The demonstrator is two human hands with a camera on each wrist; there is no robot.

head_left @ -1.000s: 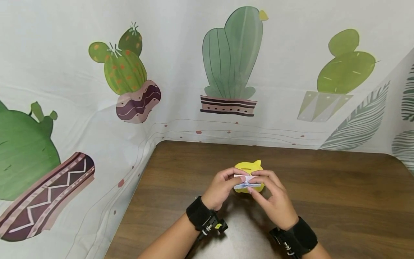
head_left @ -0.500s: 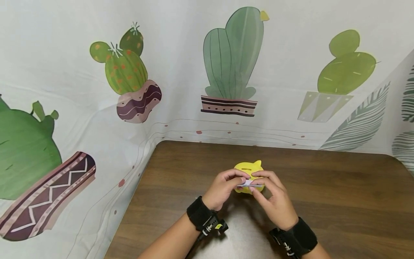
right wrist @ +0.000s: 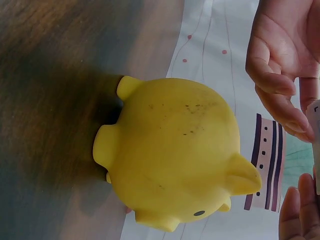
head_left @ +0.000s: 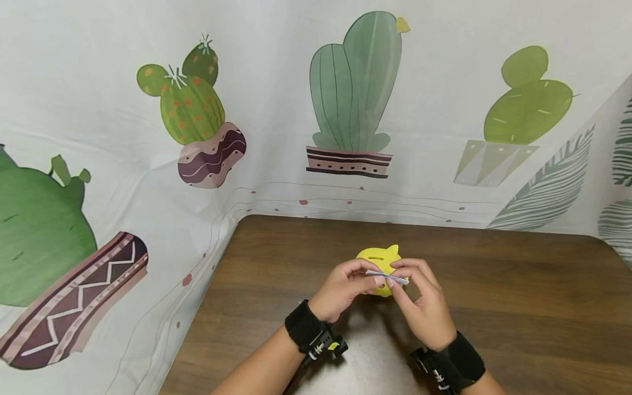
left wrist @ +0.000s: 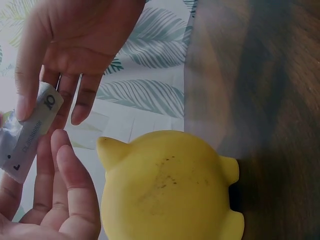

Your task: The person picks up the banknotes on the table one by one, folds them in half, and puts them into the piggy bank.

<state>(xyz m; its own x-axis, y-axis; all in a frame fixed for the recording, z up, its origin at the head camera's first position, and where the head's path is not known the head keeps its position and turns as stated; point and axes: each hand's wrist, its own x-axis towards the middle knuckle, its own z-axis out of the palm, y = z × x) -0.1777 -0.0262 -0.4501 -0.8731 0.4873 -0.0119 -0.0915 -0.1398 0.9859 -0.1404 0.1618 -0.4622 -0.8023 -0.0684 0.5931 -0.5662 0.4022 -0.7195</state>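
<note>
Between my two hands is a small folded banknote [head_left: 387, 276], seen nearly edge-on in the head view. In the left wrist view the banknote [left wrist: 34, 132] shows a printed 10 and a serial number. My left hand [head_left: 339, 288] pinches its left end with thumb and fingers. At the other end, my right hand [head_left: 423, 307] pinches it likewise. Just beyond and below the hands, a yellow piggy bank [head_left: 386, 253] stands on the table, a dark slot in its top. Fingers cover its near side in the head view; the right wrist view shows the pig's body [right wrist: 175, 145], ear and snout.
The brown wooden table [head_left: 513, 307] has rounded far corners. Behind it and along the left hangs a white cloth [head_left: 276, 99] printed with cacti and leaves. Each wrist wears a black strap [head_left: 461, 359] with a small camera.
The banknote has turned from showing its broad face to a thin edge, then tilted down to the right. Both hands keep hold of it and have shifted slightly; the piggy bank stays put.
</note>
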